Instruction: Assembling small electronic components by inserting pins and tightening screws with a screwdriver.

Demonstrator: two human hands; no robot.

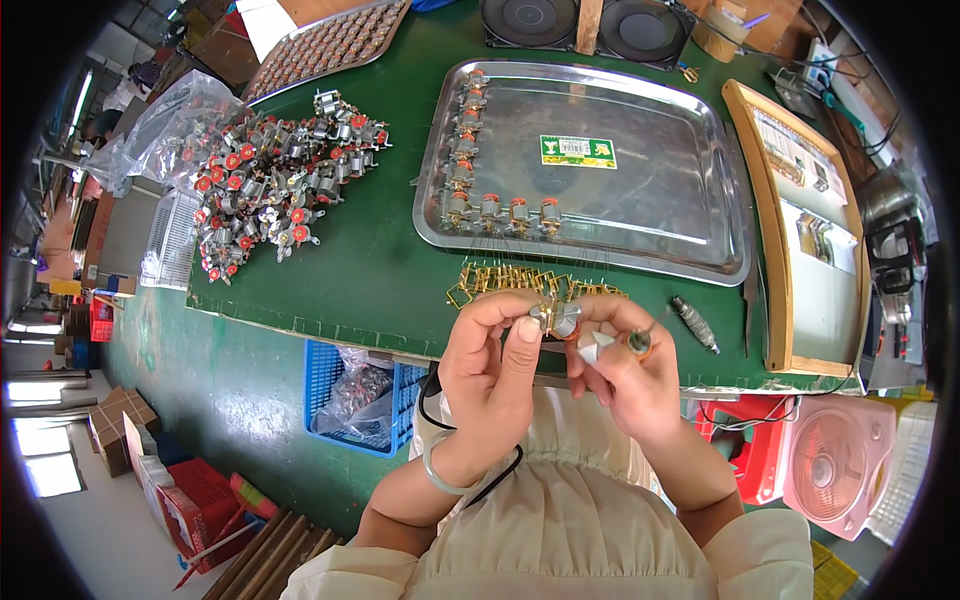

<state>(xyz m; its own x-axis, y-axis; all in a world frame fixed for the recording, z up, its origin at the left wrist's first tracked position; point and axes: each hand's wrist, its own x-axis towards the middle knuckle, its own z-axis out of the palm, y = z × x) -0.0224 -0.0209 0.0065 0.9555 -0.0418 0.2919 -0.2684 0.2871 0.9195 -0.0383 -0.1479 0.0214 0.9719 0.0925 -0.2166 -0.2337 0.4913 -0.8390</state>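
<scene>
My left hand (487,365) pinches a small silver motor (564,319) with a brass-coloured piece at its end, just past the table's near edge. Close against it, my right hand (640,390) is closed round a small tool with a round greenish end (638,343); the rest of the tool is hidden by the fingers. White wrapping covers one right finger. Directly beyond my hands lies a row of brass frames (515,280). Behind them, a metal tray (650,215) carries similar motors (490,208) along its left and near sides.
A heap of motors (255,190) spills from a clear plastic bag (180,125) on the left. Another filled tray (325,45) stands far left. A grey cylindrical tool (694,323) and a wooden-framed case (775,230) lie right. Below the table is a blue crate (320,400).
</scene>
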